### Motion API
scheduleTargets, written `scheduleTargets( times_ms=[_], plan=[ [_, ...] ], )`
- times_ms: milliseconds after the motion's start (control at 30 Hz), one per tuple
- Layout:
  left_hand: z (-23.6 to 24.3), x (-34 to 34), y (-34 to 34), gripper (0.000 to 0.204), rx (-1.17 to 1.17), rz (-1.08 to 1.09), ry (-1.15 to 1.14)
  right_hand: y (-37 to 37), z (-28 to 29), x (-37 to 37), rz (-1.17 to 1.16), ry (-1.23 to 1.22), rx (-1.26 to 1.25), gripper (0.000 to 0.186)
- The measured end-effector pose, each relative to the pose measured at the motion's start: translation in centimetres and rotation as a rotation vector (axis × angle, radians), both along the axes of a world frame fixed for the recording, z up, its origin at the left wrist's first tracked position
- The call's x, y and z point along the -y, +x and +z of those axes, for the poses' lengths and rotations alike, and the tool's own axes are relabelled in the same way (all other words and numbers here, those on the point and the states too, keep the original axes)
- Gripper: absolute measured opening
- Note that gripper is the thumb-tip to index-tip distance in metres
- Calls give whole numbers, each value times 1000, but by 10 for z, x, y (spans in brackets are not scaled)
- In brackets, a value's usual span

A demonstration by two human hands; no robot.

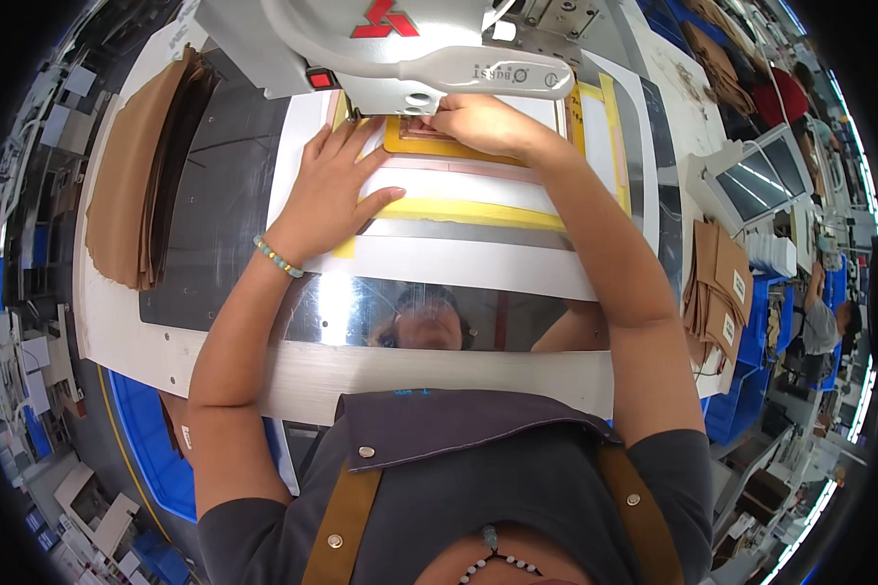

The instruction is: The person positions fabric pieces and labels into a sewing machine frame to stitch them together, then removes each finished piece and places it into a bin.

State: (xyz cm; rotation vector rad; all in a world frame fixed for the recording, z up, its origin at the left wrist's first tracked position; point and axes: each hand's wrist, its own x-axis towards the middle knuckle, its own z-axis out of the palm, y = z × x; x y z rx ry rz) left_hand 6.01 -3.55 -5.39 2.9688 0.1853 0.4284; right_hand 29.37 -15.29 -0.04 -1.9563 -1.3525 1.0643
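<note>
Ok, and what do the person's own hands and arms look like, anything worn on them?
Both are gloveless. The left hand has a bracelet of pale green and yellowish beads at its wrist; the right hand shows none. Short, dark grey sleeves end above the elbows.

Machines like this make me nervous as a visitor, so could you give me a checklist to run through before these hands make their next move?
1. Left hand flat, fingers spread: ok.
2. Right hand gripping something securely: cannot tell; its fingertips show too little detail, over the yellow frame.
3. Fingers well away from the machine head: not ok; both hands are close to it.
4. Left wrist bare: not ok; it wears a beaded bracelet.
5. Brown stack clear of both hands: ok.
6. Red switch off: cannot tell.
</note>
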Motion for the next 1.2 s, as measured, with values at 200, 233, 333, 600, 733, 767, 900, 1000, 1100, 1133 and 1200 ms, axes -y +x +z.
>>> scheduleTargets(
  times_ms=[200, 233, 333, 600, 733, 767, 900, 1000, 1100, 1133, 1200],
  plan=[
    [4, 1, -1, 55, -21, 9, -66, -7, 6, 12, -124, 45, 67, 37],
    [4, 1, 0, 55, -31, 4, -87, 2, -6, 21, -128, 119, -2, 28],
    [5, -3, 0, 59, -16, -40, -54, 41, -31, 67, -143, 298, 98, 20],
    [48, -155, -68, 38, 242, 561, 193, 73, -18, 171, -391, 527, 231, 28],
    [33, -221, -105, 30, 146, 791, 303, 82, -31, 173, -486, 543, 214, 24],
    [29, -230, -111, 30, 150, 787, 307, 79, -29, 170, -463, 555, 258, 22],
    [22, -261, -121, 23, 275, 688, 243, 66, -22, 167, -401, 527, 399, 18],
    [32, -295, -136, 24, 386, 875, -433, 66, -19, 168, -417, 538, 409, 16],
    [49, -313, -152, 23, 626, 930, -858, 72, -20, 170, -422, 547, 398, 16],
    [52, -303, -145, 21, 635, 890, -722, 72, -20, 172, -421, 540, 399, 16],
    [63, -263, -133, 19, 530, 851, -475, 70, -21, 173, -426, 526, 402, 16]
  ],
)
